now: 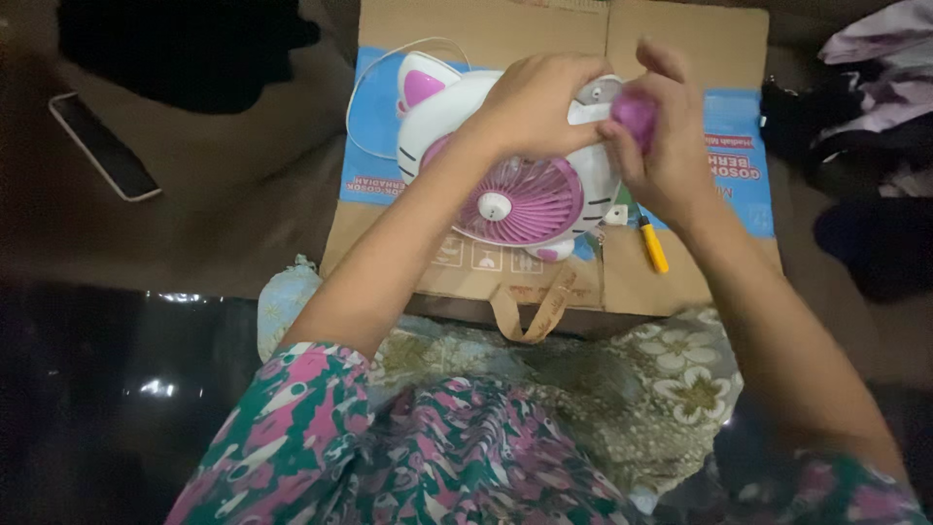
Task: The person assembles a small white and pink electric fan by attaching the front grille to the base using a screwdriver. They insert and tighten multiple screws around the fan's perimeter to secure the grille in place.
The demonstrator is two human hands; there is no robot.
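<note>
Gripping the white cat-shaped fan (515, 185) on flattened cardboard (671, 282), the left hand (535, 102) steadies it; the right hand (666, 136) pinches a purple knob (637, 115).

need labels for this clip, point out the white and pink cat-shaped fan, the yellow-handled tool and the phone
white and pink cat-shaped plastic fan (520, 199), head view, pink front grille
yellow-handled tool (654, 248), head view, its handle
flat white-edged phone (102, 146), head view, dark screen

Single head-worn view, looking steeply down and forward from close above the lap; flattened cardboard box (671, 282) lies toward 12 o'clock, patterned sleeves at 6 o'clock, a phone (104, 148) at 10 o'clock. No second view shares the scene.
</note>
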